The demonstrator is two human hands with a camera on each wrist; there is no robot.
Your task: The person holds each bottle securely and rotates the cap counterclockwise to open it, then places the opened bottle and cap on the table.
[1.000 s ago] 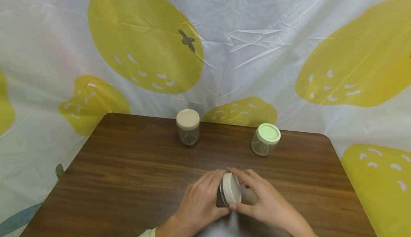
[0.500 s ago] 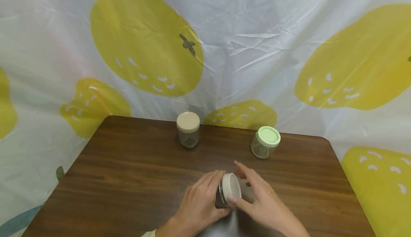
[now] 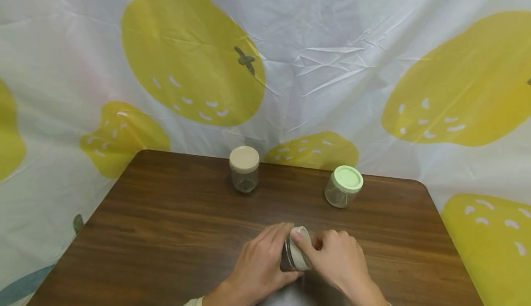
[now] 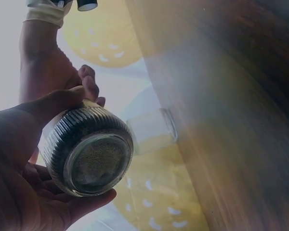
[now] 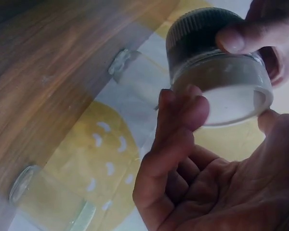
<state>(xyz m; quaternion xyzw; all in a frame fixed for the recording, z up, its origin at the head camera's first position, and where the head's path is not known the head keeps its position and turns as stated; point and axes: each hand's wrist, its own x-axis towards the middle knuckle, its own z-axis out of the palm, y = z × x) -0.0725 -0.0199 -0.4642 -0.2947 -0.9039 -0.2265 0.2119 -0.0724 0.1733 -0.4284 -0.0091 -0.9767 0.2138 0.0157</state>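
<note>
A ribbed glass jar (image 4: 82, 137) with dark contents lies tilted in my left hand (image 3: 259, 262), its off-white lid (image 5: 233, 103) towards the right. The left fingers and thumb wrap the jar's body; its round base shows in the left wrist view, with something grainy behind the glass. My right hand (image 3: 338, 260) is at the lid: the thumb crosses its rim in the head view, and the other fingers are curled. In the right wrist view, thumb and fingers sit on opposite sides of the lid. The lid appears seated on the jar.
Behind the hands, a clear jar with a beige lid (image 3: 244, 159) stands at the brown table's (image 3: 166, 232) back edge. To its right is a shorter clear jar with a pale green lid (image 3: 347, 179). A white cloth (image 3: 315, 25) printed with yellow fruit hangs behind.
My right hand has loosened from the lid, fingers spreading away, then turned and come back onto it with the thumb higher on the rim. The left hand keeps its grip.
</note>
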